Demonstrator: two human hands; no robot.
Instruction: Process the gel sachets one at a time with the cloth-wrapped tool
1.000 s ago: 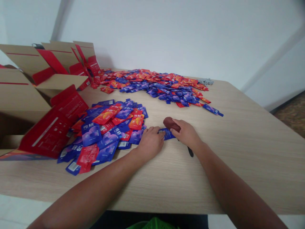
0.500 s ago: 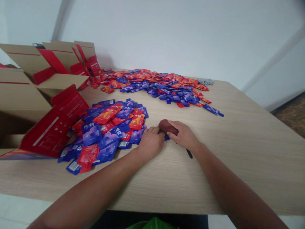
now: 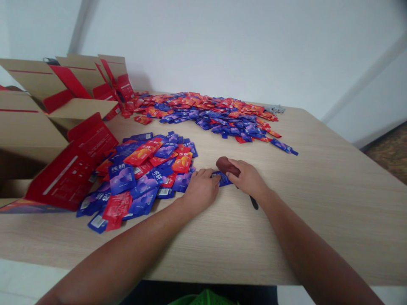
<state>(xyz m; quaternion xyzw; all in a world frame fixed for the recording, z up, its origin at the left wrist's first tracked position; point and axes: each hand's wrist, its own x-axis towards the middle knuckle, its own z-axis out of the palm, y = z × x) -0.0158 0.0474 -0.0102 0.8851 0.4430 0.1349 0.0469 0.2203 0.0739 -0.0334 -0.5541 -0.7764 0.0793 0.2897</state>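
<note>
My right hand (image 3: 248, 178) is closed around a brown rounded block (image 3: 226, 164), its exact kind unclear. A thin black piece (image 3: 253, 202) sticks out below that hand. Under the block's near side lies a blue pouch (image 3: 224, 179) flat on the table. With curled fingers, my left hand (image 3: 203, 186) holds the pouch's left end down against the wood. Just left of my left hand spreads a heap of blue and red pouches (image 3: 143, 169).
A longer pile of red and blue pouches (image 3: 219, 112) runs along the back of the table (image 3: 318, 178), by the wall. One blue pouch (image 3: 284, 146) lies at its right end, near a grey cloth (image 3: 275, 109). Open cardboard boxes (image 3: 28, 123) with red flaps stand at the left.
My right hand has shifted slightly right with the brown block, uncovering more of the blue pouch. My left hand stays in place at the pouch's end.
</note>
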